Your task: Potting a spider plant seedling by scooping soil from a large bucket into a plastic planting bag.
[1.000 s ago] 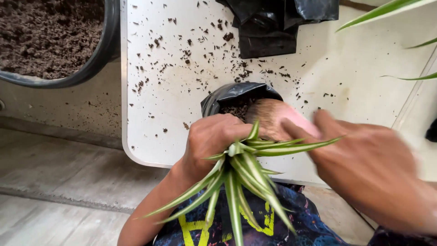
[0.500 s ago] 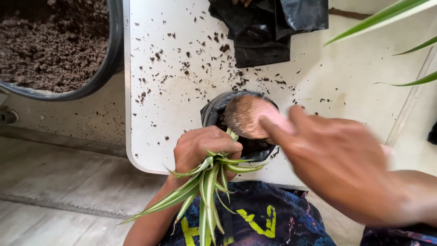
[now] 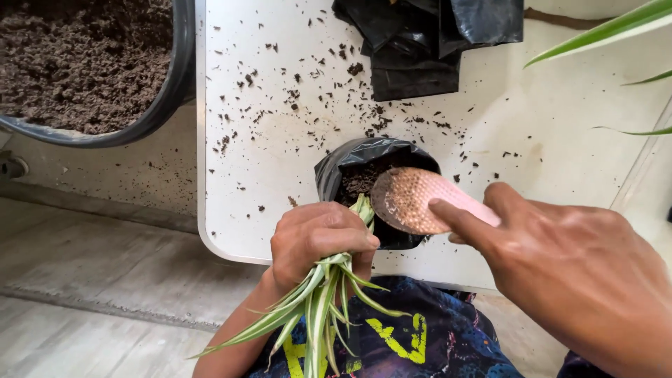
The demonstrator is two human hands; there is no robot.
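Head view: left hand (image 3: 318, 238) clenched around striped plant (image 3: 318, 308), right hand (image 3: 560, 259) gripping pink scoop (image 3: 420, 199).

The plant (image 3: 318, 308) has green leaves with pale cream stripes down the middle. The bag (image 3: 343, 168) is glossy black, with dark brown soil (image 3: 360, 180) inside. The scoop (image 3: 420, 201) is pink, its bowl dotted all over and browned with dirt. The table (image 3: 560, 140) is white, speckled with dark crumbs. The tub (image 3: 164, 98) is dark grey. The clothing (image 3: 406, 343) is dark blue with yellow marks.
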